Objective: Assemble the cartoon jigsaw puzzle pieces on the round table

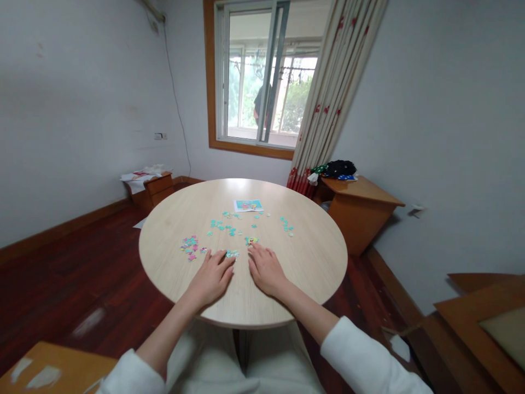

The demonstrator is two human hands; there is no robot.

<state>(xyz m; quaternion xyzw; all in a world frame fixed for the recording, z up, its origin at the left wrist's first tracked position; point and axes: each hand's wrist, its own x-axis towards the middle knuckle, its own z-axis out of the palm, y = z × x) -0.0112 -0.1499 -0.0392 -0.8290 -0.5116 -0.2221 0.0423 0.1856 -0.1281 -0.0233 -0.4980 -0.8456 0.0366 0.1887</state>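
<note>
My left hand (213, 276) lies on the round table (320, 262), fingers stretched out beside a small group of teal jigsaw pieces (232, 254). My right hand (266, 267) rests to the right of it, fingers extended, their tips at a small joined cluster of puzzle pieces (251, 240) with a yellow figure. Left of my left hand are pink and mixed-colour jigsaw pieces (190, 243). Teal pieces (221, 224) are scattered farther back, and a few more teal pieces (286, 224) lie to the right. A picture sheet (248, 206) lies flat behind them.
A wooden desk (361, 202) with dark clothes (340, 168) on it stands behind right. At the back left is a low cabinet (158, 189) with papers. A wooden surface (53, 366) is at the near left, a wooden chair (479, 306) at the right. Someone (259, 104) is beyond the window.
</note>
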